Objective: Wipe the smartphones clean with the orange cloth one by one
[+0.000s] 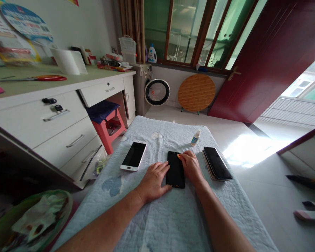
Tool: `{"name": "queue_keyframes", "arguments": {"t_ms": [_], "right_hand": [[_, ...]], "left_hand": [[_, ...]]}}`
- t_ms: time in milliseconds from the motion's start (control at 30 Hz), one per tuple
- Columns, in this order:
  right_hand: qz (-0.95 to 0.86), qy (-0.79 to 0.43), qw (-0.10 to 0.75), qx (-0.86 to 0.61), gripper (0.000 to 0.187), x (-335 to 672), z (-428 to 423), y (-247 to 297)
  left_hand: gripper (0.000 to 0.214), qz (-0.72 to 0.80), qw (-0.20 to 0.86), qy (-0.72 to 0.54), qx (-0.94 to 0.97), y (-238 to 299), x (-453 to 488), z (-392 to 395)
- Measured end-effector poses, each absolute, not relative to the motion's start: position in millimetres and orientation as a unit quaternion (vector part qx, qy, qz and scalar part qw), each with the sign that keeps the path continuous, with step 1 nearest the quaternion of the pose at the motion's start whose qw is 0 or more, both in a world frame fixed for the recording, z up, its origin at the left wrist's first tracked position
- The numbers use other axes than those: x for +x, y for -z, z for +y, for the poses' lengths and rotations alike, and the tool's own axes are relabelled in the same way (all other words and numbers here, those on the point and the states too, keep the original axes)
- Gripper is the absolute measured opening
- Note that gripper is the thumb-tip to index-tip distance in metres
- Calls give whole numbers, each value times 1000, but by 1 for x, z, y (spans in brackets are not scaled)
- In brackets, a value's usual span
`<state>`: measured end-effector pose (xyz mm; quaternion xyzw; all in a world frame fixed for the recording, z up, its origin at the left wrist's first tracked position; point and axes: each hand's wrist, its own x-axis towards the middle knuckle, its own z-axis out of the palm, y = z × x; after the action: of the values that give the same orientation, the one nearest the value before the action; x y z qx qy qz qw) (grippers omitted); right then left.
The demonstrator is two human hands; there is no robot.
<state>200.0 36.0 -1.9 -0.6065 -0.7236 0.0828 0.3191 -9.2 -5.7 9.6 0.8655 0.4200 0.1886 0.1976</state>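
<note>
A black smartphone [175,171] lies face up on the quilted cloth, between my two hands. My left hand [154,178] holds it by its left side, with outstretched fingers along that edge and the thumb at the lower left corner. Closed in a pinch, my right hand [191,166] presses a small orange pad [179,156] on the upper right of the screen. Most of the pad is hidden by the fingers. A white smartphone [133,156] lies to the left. On the right, a dark smartphone [217,163] rests on another flat, pinkish-edged device. A small spray bottle [195,137] stands beyond my right hand.
The light blue quilted cloth [144,227] covers the surface under the phones. At left are a white desk [60,119], a red stool [107,131] and a green waste basket [68,206]. A washing machine [143,80] with its door open and a round wooden tabletop [196,91] stand behind.
</note>
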Motion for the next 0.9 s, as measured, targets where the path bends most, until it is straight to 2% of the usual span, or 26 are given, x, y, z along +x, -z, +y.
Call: {"name": "queue_keyframes", "arguments": {"t_ms": [133, 333, 467, 700, 900], "right_hand": [[-724, -65, 328, -603, 31, 201, 40, 4], [-763, -90, 265, -582, 25, 206, 31, -6], [-785, -136, 222, -561, 21, 208, 16, -22], [-810, -239, 203, -495, 22, 199, -6, -40], [-835, -239, 191, -458, 20, 173, -17, -39]], "left_hand": [[68, 420, 195, -185, 867, -9, -9, -6], [70, 421, 193, -179, 868, -10, -9, -6], [70, 422, 189, -170, 870, -10, -9, -7], [67, 423, 182, -160, 873, -12, -10, -7], [66, 417, 169, -170, 877, -8, -10, -5]]}}
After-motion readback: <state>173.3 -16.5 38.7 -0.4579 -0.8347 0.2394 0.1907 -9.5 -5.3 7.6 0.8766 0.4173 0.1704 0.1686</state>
